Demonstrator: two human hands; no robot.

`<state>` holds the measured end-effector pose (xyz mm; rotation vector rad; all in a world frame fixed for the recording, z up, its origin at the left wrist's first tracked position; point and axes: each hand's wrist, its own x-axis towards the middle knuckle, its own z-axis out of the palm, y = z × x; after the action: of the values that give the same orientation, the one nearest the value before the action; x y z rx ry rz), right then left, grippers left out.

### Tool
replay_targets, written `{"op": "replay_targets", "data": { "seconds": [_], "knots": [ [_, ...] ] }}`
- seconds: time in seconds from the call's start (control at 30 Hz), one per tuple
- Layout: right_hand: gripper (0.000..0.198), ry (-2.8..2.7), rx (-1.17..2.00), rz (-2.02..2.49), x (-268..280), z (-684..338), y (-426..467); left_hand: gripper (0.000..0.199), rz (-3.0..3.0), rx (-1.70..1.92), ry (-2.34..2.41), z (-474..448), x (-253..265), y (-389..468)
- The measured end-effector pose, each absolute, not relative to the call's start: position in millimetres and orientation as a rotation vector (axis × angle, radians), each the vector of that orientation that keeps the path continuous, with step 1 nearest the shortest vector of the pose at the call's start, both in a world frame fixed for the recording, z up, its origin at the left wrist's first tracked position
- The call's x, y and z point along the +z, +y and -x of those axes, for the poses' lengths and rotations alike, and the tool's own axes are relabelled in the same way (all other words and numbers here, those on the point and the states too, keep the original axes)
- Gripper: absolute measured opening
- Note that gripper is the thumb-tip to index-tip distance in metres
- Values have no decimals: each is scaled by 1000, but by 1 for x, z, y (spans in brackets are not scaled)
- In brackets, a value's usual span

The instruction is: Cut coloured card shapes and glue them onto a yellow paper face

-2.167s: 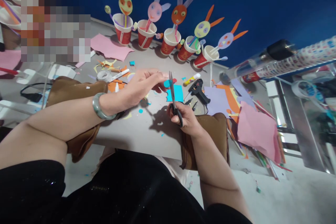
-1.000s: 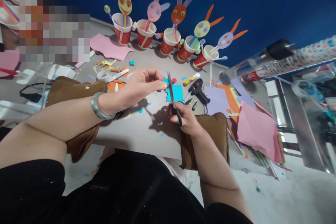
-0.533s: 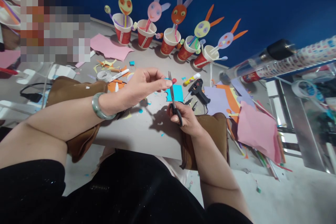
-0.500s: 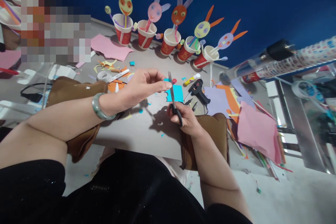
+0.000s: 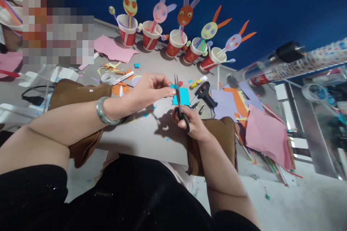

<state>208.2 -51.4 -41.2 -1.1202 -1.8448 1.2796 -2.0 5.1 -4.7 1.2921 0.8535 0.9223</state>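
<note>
Fingers wrapped around the black handles, my right hand (image 5: 189,122) grips a pair of scissors (image 5: 178,100) with blades pointing up and away from me. My left hand (image 5: 150,89) pinches a small blue piece of paper (image 5: 172,87) between thumb and fingertips, right beside the blades. The fingers hide part of this piece. Behind the scissors lies a larger blue paper (image 5: 184,96) with a notched left edge. A black glue gun (image 5: 206,95) and a yellow marker-like tube (image 5: 198,82) rest to its right. Small blue scraps are scattered on the table (image 5: 141,140) below my hands.
Several red paper cups (image 5: 176,47) with paper rabbit figures line the back wall. Brown cushions (image 5: 77,95) lie beneath my forearms. Pink sheets (image 5: 267,133), purple paper (image 5: 222,103), a tape roll (image 5: 107,78) and a white marker (image 5: 124,78) surround the work area.
My left hand has shifted slightly down with the small blue piece. The scissors' blade tips now show a narrow gap. The rest looks the same.
</note>
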Motion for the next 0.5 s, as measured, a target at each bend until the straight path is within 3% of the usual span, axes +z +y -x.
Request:
{"op": "replay_targets", "data": {
  "seconds": [0.5],
  "knots": [
    [67,-1824,1275,1124,-42,-208,-51,14,-1342,884,860,2,-7,5]
  ]
}}
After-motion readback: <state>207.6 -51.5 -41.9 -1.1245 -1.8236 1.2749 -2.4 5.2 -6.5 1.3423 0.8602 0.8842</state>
